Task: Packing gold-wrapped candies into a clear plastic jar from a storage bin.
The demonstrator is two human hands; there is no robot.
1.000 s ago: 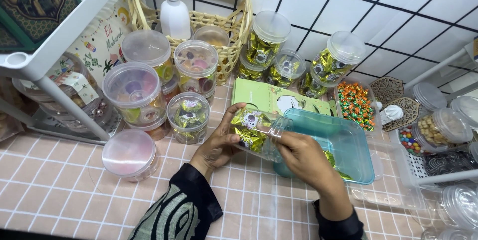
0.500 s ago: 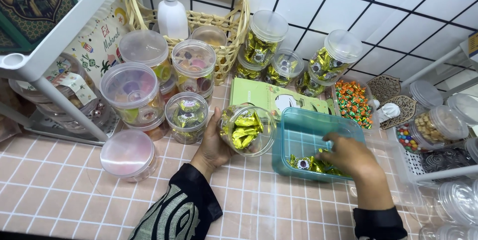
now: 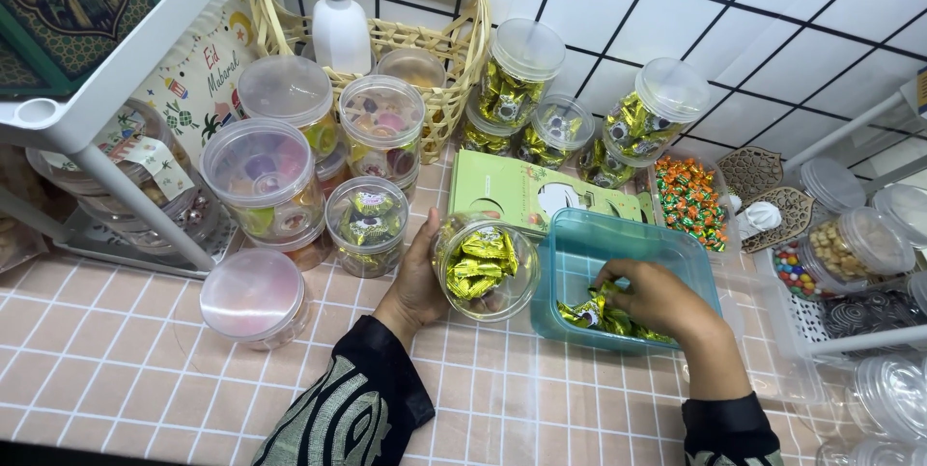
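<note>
- Left hand [image 3: 417, 278] wraps the side of a clear plastic jar [image 3: 486, 265], tilted mouth-up toward the camera, resting on the bench [image 3: 126, 369] just left of the teal tub [image 3: 618, 244]. Fingers curled round the wall, thumb on the near side — holding the jar.
- Right hand [image 3: 657, 300] is down inside the tub, fingers pinched narrow on a clump of gold-wrapped candies [image 3: 594, 313]; exactly how many are pinched I can't tell, the fingers cover them.
- Handling: jar looks light, thin-walled, smooth — likely slippery and a bit flexible if squeezed. Best held around the mid-wall, as now. About half full of the same candies.
- Candies: small, light, crinkly foil, hard to crush; they slide over each other, so a pinch grabs several loosely.
- Tub: stiff, shallow, nearly empty — may skid on the tiled bench.
- Around: green box [image 3: 526, 197] behind jar and tub, lidded jars [image 3: 266, 176] stacked to the left, pink-lidded jar [image 3: 254, 297] near the left forearm, wicker basket [image 3: 449, 70] at the back, tray of orange-green sweets [image 3: 690, 200] to the right.
- In the way: nothing between jar and tub; the crowd of jars close on the left leaves little elbow room.
</note>
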